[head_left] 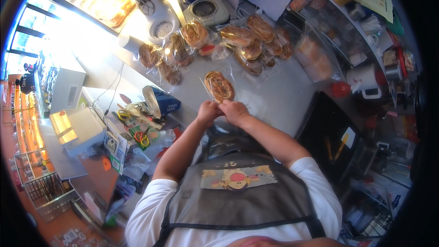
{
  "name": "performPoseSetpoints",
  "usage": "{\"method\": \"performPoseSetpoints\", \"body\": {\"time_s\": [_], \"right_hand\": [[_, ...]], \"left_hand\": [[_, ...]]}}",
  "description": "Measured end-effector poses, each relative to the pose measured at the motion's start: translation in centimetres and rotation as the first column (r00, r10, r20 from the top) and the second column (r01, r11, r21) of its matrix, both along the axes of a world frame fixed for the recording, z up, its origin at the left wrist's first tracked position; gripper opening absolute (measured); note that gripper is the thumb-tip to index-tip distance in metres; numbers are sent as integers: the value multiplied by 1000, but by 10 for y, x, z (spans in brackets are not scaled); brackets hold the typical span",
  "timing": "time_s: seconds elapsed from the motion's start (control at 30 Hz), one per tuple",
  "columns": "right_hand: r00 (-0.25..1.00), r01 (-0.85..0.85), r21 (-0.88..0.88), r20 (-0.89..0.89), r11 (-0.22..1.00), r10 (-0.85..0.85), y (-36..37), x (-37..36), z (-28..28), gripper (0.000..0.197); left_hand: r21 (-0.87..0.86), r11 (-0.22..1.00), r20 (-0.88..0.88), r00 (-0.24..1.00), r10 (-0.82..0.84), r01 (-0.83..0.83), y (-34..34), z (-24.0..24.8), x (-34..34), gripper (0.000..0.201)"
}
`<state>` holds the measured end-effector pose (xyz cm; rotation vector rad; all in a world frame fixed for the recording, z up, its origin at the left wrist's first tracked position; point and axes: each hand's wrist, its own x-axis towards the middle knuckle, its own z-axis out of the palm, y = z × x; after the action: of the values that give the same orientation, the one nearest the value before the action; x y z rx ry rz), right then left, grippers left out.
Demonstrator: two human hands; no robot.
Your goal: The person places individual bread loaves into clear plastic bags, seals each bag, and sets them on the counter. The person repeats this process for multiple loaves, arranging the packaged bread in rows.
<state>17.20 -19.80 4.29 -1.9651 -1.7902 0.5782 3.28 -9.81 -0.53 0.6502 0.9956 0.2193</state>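
Both my hands meet at the near end of one bagged pastry (pixel 219 86) on the grey counter (pixel 270 96). My left hand (pixel 208 112) and right hand (pixel 234 111) sit knuckle to knuckle, fingers curled in, pinching the open end of its clear plastic bag. The film is thin, glossy and wrinkled, and catches the light. The pastry inside is a flat oval twist, golden brown with darker swirls, and lies on the counter just beyond my fingertips.

Farther back, a heap of bagged pastries (pixel 251 41) of the same shape and colour is piled loosely, the wrappers crinkled and overlapping. A second, smaller cluster (pixel 167 57) lies to its left, near a white kitchen scale (pixel 160 25) with a round dial.

To my left, a blue, boxy tool (pixel 163 101) rests near the counter's edge, close to my left hand. Beyond it, scissors with yellow handles (pixel 123 114) and scissors with orange handles (pixel 141 137) lie among papers and wrappers. A dark tray (pixel 327 132) sits to my right. My grey apron (pixel 238 192) has a cartoon patch over a white shirt.
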Motion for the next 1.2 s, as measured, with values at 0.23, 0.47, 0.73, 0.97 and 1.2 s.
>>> {"method": "performPoseSetpoints", "body": {"time_s": [0.23,0.47,0.73,0.97,1.2], "right_hand": [[802,276,26,-556,961,-216,-15,27,30,8],[924,260,175,-332,950,-191,-28,45,33,5],[997,42,84,-63,996,-37,-2,11,9,11],[930,167,143,-352,975,-108,-9,18,-2,4],[-115,644,-369,-913,670,-392,-54,111,8,11]], "left_hand": [[744,261,-515,776,-363,616,16,13,-8,27],[630,745,172,896,-410,220,9,-26,-12,21],[696,648,-82,931,-356,309,13,-59,-18,22],[628,730,14,934,-358,270,11,-19,-6,18],[318,859,-128,916,-379,400,3,23,-3,15]]}}
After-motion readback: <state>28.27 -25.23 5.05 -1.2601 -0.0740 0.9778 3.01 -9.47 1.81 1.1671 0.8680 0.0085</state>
